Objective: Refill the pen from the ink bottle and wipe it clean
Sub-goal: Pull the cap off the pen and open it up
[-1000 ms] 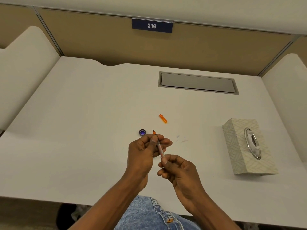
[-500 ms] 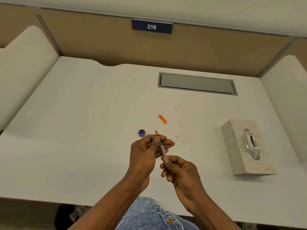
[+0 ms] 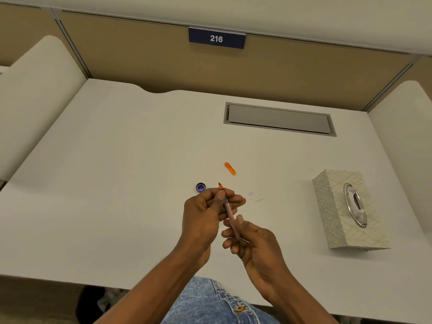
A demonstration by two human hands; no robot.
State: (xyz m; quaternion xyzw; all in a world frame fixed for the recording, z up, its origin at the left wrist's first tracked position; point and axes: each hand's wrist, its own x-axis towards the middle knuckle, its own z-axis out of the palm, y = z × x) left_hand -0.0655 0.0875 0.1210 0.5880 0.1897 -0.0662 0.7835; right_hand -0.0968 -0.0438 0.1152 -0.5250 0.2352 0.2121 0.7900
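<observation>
Head: pen [image 3: 230, 213] spans left hand [image 3: 204, 210] to right hand [image 3: 256, 242].

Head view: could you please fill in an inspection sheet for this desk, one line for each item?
Surface: white desk, with faint ink smudges right of the hands.
Job's things: pen held above the desk, tip pointing away; orange cap lying beyond it; small dark round pot, purple inside, bottle or lid cannot tell; tissue box on the right.
Clutter: nothing seen.
Grippers: left hand grips the pen near its tip; right hand pinches its back end.
Cables: nothing seen.
Surroundings: grey flap set in the desk; sign 216 on the back wall.
</observation>
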